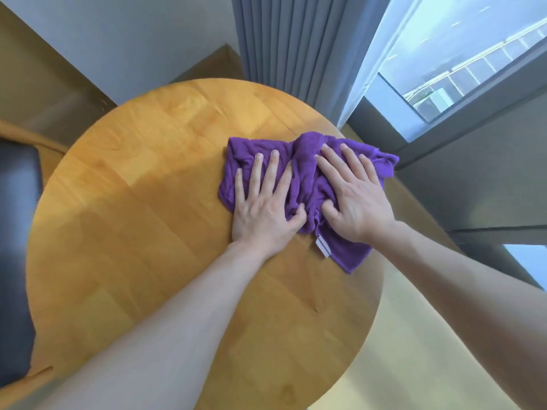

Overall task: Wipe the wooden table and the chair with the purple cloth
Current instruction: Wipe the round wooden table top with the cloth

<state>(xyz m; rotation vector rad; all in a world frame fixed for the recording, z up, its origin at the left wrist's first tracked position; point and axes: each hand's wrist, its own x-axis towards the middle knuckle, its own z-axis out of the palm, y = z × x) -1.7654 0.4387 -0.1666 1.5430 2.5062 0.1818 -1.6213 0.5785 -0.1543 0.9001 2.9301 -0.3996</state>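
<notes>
Worktop [142, 220] fills most of the view, a round wooden one, and everything else is best placed against it. Off its left edge sits the chair [16, 255], dark-cushioned and not yet touched, so the chair half of the job looks undone. Beyond its far edge hang grey curtains [284, 45], with a window [461, 63] to the far right.

On the far right part of the worktop, reaching close to the rim, lies the purple cloth [307, 179], bunched up in the middle where the two hands crowd it together; a small white label shows at its near edge. The left hand [266, 208] lies flat on the cloth's left half, fingers [257, 170] straight and spread, pressing rather than gripping. The right hand [358, 199] does the same on the right half. Flat palms likely spread pressure so the cloth drags across the wood without slipping loose.
</notes>
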